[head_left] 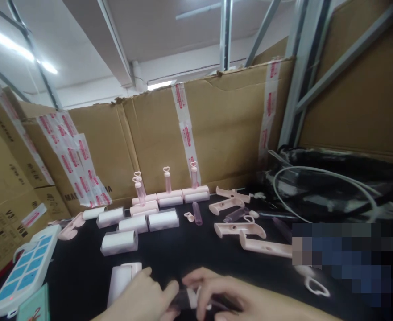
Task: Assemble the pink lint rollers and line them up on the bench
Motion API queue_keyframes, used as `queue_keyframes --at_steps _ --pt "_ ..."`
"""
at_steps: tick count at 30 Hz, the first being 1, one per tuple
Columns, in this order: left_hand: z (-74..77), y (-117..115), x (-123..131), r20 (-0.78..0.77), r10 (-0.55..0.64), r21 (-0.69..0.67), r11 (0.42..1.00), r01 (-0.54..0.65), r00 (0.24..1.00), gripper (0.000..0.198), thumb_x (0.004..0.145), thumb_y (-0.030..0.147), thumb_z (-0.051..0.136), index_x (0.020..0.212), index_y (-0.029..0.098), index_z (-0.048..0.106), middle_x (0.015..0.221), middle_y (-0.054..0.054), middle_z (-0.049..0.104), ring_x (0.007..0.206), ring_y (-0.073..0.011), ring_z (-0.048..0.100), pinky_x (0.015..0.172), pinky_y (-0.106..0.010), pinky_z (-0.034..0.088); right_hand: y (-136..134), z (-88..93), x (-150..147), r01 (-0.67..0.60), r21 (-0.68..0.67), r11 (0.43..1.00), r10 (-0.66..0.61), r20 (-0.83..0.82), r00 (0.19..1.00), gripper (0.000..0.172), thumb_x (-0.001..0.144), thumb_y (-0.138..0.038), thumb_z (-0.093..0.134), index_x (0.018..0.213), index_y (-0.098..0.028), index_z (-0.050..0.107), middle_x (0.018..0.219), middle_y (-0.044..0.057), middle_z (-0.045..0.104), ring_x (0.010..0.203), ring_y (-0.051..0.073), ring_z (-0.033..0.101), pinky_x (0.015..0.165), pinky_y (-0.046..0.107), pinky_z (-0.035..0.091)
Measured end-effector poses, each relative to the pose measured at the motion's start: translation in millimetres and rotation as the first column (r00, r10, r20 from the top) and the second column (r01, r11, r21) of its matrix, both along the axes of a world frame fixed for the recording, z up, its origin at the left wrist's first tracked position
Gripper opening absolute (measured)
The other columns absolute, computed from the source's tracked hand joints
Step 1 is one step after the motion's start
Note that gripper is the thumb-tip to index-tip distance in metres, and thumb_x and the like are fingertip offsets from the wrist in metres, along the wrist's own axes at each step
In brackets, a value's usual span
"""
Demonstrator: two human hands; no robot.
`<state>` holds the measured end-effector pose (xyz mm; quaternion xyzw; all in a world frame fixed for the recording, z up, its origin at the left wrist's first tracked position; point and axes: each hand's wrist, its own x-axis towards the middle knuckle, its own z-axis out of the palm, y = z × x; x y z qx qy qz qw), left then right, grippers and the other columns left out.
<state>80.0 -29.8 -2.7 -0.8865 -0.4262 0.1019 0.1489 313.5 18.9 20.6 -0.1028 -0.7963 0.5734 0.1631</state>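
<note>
My right hand (pixel 225 290) is at the bottom middle, its fingers curled around a small white and clear piece (pixel 192 298). My left hand (pixel 147 294) faces it from the left, thumb and fingers bent towards the same piece; its lower fingers are partly cut off by the frame edge. What exactly the piece is, I cannot make out. Just behind my left hand lies a white roll with a pink part (pixel 121 281), partly covered by the hand. Further back are several white rolls (pixel 119 240) in clear sleeves.
Pink rollers with upright heart-topped handles (pixel 167 180) stand along the cardboard wall (pixel 156 133). Pink half-shells (pixel 239 228) lie at right, near a loose heart-shaped loop (pixel 316 286). A purple tube (pixel 197 214) lies mid-table. At left are a power strip (pixel 29 267) and teal box (pixel 34 303).
</note>
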Motion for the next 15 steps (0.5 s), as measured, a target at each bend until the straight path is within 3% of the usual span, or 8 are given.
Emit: queue_keyframes --at_steps 4,8,10,12,15 --pt "-0.9 1 3 0.005 0.018 -0.096 0.995 -0.017 1.000 0.027 0.084 0.039 0.053 0.101 0.018 0.055 0.066 -0.006 0.071 0.052 -0.0233 0.066 0.060 -0.030 0.047 3 -5.4 -5 -0.067 0.281 0.957 0.060 0.033 0.998 0.053 0.089 -0.050 0.041 0.128 -0.014 0.049 0.124 0.018 0.050 0.118 0.022 0.046 0.096 0.037 0.035" --pt "-12.9 4 -4 0.052 0.000 -0.082 0.997 0.005 0.999 0.026 0.086 0.041 0.050 0.096 0.018 0.057 0.063 -0.007 0.070 0.052 -0.0235 0.065 0.060 -0.031 0.047 12 -11.2 -11 -0.122 0.488 0.864 0.065 0.132 0.989 0.058 0.089 -0.057 0.032 0.121 -0.014 0.054 0.102 0.013 0.061 0.096 0.022 0.055 0.094 0.040 0.034" --pt "-23.7 7 -12 0.087 -0.033 -0.053 0.998 0.038 0.996 0.032 0.087 0.042 0.046 0.104 0.016 0.055 0.061 -0.008 0.069 0.051 -0.0242 0.064 0.061 -0.032 0.047 16 -9.2 -12 -0.153 0.401 0.903 0.105 0.139 0.985 0.061 0.091 -0.058 0.024 0.114 -0.012 0.056 0.096 0.011 0.060 0.088 0.018 0.055 0.089 0.035 0.038" --pt "-34.8 10 -22 0.155 -0.071 -0.052 0.995 0.080 0.985 0.035 0.089 0.040 0.041 0.111 0.015 0.053 0.059 -0.008 0.068 0.049 -0.0230 0.062 0.063 -0.034 0.047 19 -5.9 -13 -0.214 0.165 0.963 0.190 0.151 0.970 0.063 0.088 -0.064 0.025 0.102 -0.012 0.058 0.089 0.008 0.058 0.078 0.015 0.053 0.078 0.029 0.042" --pt "-43.0 10 -31 0.382 -0.035 -0.136 0.986 0.094 0.924 0.028 0.091 0.035 0.040 0.110 0.021 0.054 0.058 -0.003 0.067 0.048 -0.0184 0.060 0.069 -0.033 0.046 20 -6.9 -11 -0.291 -0.158 0.944 0.320 0.209 0.924 0.064 0.062 -0.078 0.052 0.077 -0.016 0.054 0.072 0.000 0.052 0.064 0.011 0.047 0.064 0.023 0.043"
